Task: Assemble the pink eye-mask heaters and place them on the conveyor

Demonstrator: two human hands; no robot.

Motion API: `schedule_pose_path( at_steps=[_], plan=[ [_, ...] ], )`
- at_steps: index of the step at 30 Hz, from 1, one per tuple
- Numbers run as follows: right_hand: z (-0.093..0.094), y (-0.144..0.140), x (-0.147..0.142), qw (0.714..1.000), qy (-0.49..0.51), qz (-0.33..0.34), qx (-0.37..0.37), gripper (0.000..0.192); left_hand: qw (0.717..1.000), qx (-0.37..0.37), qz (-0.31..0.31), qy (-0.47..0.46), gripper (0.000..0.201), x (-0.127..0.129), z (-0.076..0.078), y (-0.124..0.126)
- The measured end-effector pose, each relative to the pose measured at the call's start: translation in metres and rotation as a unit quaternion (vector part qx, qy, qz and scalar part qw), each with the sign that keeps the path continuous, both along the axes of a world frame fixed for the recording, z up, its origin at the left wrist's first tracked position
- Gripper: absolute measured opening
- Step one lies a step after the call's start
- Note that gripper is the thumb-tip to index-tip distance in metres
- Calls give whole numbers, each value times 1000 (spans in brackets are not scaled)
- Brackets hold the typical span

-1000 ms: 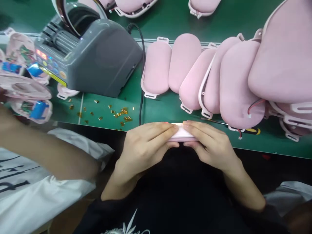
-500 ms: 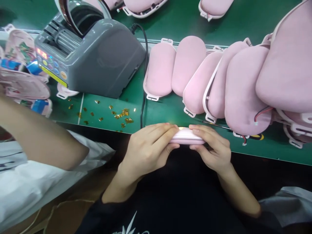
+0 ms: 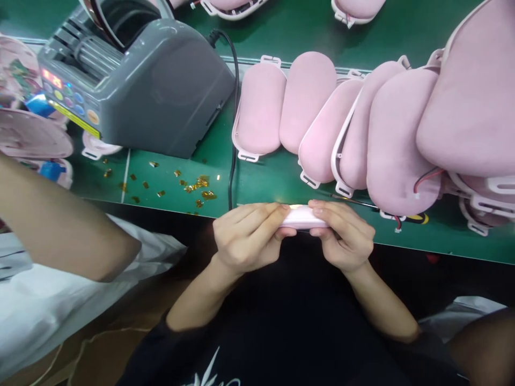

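Observation:
Between my two hands, at the front edge of the green bench, is a small pink plastic case (image 3: 302,219), seen edge-on. My left hand (image 3: 250,236) grips its left end, fingers over the top and thumb below. On the right end, my right hand (image 3: 345,235) has the same pinch. Both hands hide the ends of the case. Just beyond lie several pink padded oval shells (image 3: 260,110) with white strap loops, overlapping in a row. A red-and-black wire with a white plug (image 3: 426,181) hangs from one of them.
A grey tape dispenser (image 3: 161,88) with a lit display stands at the left, its black cable (image 3: 235,107) running down the green bench (image 3: 265,179). Amber tape scraps (image 3: 197,185) are scattered before it. At far left are open pink shells (image 3: 32,131) and another person's arm (image 3: 68,225).
The pink case has tilted in my hands, so its lower pink half shows less and the seam is harder to see. At lower right, another person's arm has come into view.

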State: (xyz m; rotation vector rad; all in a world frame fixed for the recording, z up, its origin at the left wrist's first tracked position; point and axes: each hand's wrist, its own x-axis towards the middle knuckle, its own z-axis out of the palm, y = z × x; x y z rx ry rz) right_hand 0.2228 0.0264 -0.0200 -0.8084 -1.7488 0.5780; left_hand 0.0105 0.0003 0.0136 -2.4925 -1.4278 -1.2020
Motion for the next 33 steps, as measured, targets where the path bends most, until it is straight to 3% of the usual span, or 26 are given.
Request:
schedule_pose_path(
  at_steps=[2,4,6,8,10,13,15,16,18,21,27,33],
  plan=[
    [6,3,7,999,-37,26,-23,39,999,-31,-9,-2,22,-5,5,6],
    [15,4,17,993,-94,64,-24,52,991,-126,-4,-32,23,-14,12,17],
    [22,2,28,982,-167,88,2,64,956,-280,-10,-83,28,-25,19,29],
    [26,-3,38,969,-227,93,35,55,899,-420,-46,-113,37,-37,25,38],
    [25,-9,43,963,-246,91,67,42,869,-480,-86,-84,46,-44,29,39],
    [19,-15,44,975,-200,72,57,30,902,-415,-119,10,75,-41,37,23],
    [15,-16,41,987,-155,48,-8,35,933,-329,-132,58,90,-32,41,9],
    [14,-17,40,989,-130,45,-47,39,946,-288,-129,72,85,-27,42,3],
    [13,-17,37,988,-82,65,-114,42,966,-219,-110,80,55,-18,42,-7],
    [13,-20,31,985,-19,100,-140,44,981,-162,-95,41,27,-8,34,-14],
    [10,-23,18,994,21,67,-79,35,986,-160,-33,-45,17,4,16,-30],
    [15,-12,28,991,25,129,-30,39,978,-194,-79,-15,27,-20,27,-26]
  ],
)
